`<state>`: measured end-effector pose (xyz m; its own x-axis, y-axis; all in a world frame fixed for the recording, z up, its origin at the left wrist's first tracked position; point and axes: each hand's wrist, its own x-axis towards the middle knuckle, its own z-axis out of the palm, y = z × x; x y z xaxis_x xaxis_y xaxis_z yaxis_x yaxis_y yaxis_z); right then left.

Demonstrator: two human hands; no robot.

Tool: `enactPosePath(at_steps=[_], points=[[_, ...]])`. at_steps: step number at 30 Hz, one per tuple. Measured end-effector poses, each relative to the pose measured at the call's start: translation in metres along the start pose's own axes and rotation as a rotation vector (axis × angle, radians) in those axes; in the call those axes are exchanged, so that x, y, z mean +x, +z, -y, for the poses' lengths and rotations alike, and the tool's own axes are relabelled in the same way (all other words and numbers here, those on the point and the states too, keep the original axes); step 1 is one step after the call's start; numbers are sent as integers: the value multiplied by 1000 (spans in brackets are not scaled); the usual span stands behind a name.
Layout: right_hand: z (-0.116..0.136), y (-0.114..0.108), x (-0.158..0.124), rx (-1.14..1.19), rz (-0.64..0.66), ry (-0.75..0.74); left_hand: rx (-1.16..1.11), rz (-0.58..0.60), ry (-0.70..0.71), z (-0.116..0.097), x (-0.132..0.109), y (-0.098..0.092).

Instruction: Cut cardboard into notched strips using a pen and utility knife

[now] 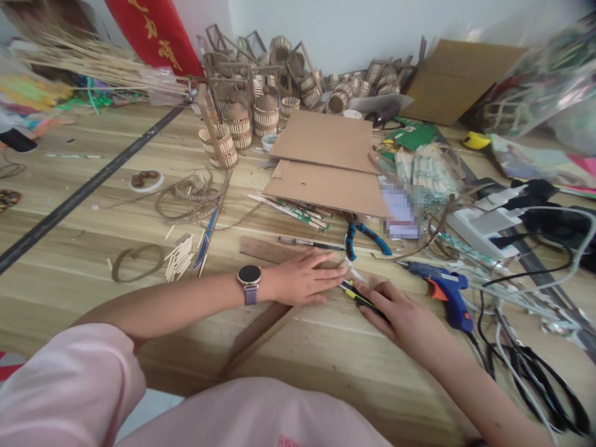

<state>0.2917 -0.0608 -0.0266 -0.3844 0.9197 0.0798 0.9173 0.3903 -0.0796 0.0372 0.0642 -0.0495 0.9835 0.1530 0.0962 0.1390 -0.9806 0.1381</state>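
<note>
My left hand (302, 278), a watch on its wrist, lies flat with fingers stretched over a brown strip (261, 249) on the table. A second brown strip (254, 338) runs from under its palm toward the table's front edge. My right hand (395, 310) is closed around a black-and-yellow utility knife (357, 297), which points at the left fingertips. Between the two hands lies a thin white strip (356, 273). Just beyond them are a pen (310, 243) and blue-and-black pliers (367, 236), whose jaws are partly hidden under cardboard.
To the right lie a blue glue gun (447, 292), black-handled scissors (535, 379) and a white power strip (487, 226) with cables. Cardboard sheets (326, 143) cover the middle back. Small slatted baskets (266, 115) crowd the wall. Short sticks (179, 257) and coiled strips (186, 198) lie left.
</note>
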Motion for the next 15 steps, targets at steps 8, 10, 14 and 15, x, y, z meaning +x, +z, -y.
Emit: enactPosePath(at_steps=[8, 10, 14, 15], points=[[-2, 1, 3, -48, 24, -24, -76, 128, 92, 22, 2, -7], [0, -1, 3, -31, 39, -19, -90, 126, 101, 23, 4, -6], [5, -4, 2, -38, 50, -26, -95, 126, 99, 23, 5, -3], [6, -5, 2, -53, 50, -28, -96, 128, 96, 23, 5, -3]])
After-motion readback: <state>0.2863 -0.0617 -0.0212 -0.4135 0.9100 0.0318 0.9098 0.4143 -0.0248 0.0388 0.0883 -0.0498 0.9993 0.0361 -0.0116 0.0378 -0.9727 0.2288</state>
